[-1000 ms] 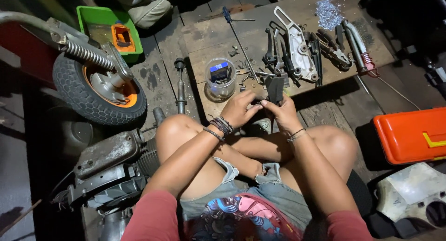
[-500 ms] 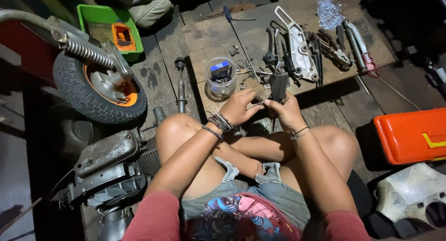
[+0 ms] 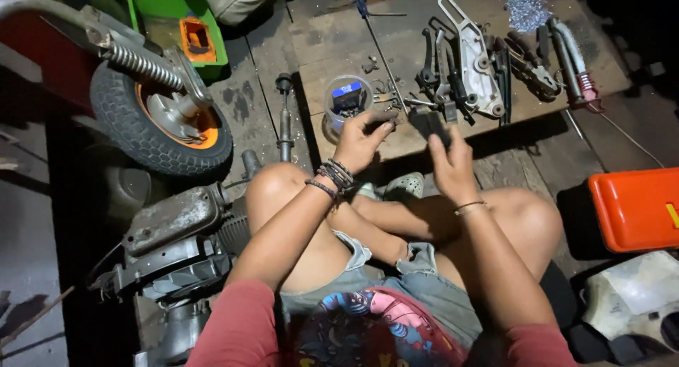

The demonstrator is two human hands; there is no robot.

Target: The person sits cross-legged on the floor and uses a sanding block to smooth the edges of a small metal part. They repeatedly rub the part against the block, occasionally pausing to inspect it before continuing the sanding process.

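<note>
I sit cross-legged on a wooden floor facing a wooden board (image 3: 332, 49) strewn with metal parts. My left hand (image 3: 362, 142) pinches a small dark part between thumb and fingers, just below a clear plastic tub (image 3: 346, 102) holding small hardware. My right hand (image 3: 451, 162) grips a dark boxy metal part (image 3: 429, 123) and holds it up over the board's near edge. The two hands are apart, each with its own piece.
A small wheel with orange rim (image 3: 163, 119) and spring shock stands at left, an engine block (image 3: 177, 247) beside my knee. A green tray (image 3: 177, 24) lies behind. An orange toolbox (image 3: 636, 208) sits right. Levers, a bracket (image 3: 474, 56) and a screwdriver (image 3: 378, 38) lie on the board.
My hands were together on the dark part in front of my knees. They have separated: the left moved toward the tub with a small piece, the right keeps the boxy part.
</note>
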